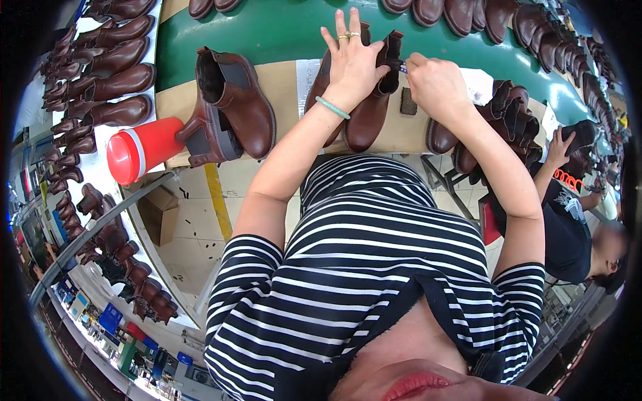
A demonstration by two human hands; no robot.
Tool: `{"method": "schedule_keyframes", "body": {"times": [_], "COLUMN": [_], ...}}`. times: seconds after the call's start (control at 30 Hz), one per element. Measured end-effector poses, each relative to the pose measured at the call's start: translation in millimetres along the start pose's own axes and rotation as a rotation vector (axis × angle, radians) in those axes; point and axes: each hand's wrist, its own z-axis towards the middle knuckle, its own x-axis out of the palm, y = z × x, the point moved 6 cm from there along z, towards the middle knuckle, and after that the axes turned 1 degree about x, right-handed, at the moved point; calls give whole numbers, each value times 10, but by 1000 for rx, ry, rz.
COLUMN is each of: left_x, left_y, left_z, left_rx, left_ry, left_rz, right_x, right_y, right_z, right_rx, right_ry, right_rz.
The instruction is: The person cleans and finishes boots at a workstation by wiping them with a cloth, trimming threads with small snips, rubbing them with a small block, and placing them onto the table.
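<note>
Left hand (352,63) laid flat, fingers spread, over the shaft of a brown ankle boot (372,100) standing on the workbench (287,83); pressing down on it rather than clenched around it. Rings on two fingers, pale green bracelet (332,107) at the wrist. Right hand (438,83) curled just beside the boot's dark elastic side panel, fingertips pinched on a small blue-tipped object (403,67) held against the boot's top edge; kind of object too small to tell. Boot toe pointing toward the wearer, near the bench's front edge, centre of view. A small dark block (408,101) on the bench just right of the boot.

Pair of matching brown boots (231,107) to the left, one upright, one tipped on its side. Red cylindrical container (142,148) on its side, at the bench's left corner. More brown boots (498,123) piled under the right forearm. Green conveyor belt (281,30) beyond the bench, further boots along it. Racks of boots (100,73) far left. Another person (568,220) seated at right.
</note>
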Motion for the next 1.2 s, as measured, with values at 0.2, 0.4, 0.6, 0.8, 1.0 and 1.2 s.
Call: {"method": "schedule_keyframes", "body": {"times": [0.2,0.4,0.6,0.8,1.0,1.2], "left_x": [7,-6,-23,-10,-17,-9], "left_y": [5,14,14,25,20,27], "left_z": [2,-1,-3,1,-7,8], "left_rx": [-3,-11,-8,-14,-9,-38], "left_ry": [2,0,-5,0,-9,20], "left_rz": [-4,-12,-27,-18,-36,-43], "right_x": [3,14,21,26,28,24], "right_y": [11,-8,-25,-22,-19,-9], "right_z": [20,6,-10,-3,-3,-5], "right_rx": [-60,-92,-131,-168,-201,-253], "right_ry": [13,6,-18,-23,-9,4], "right_rz": [-42,-61,-69,-90,-107,-138]}}
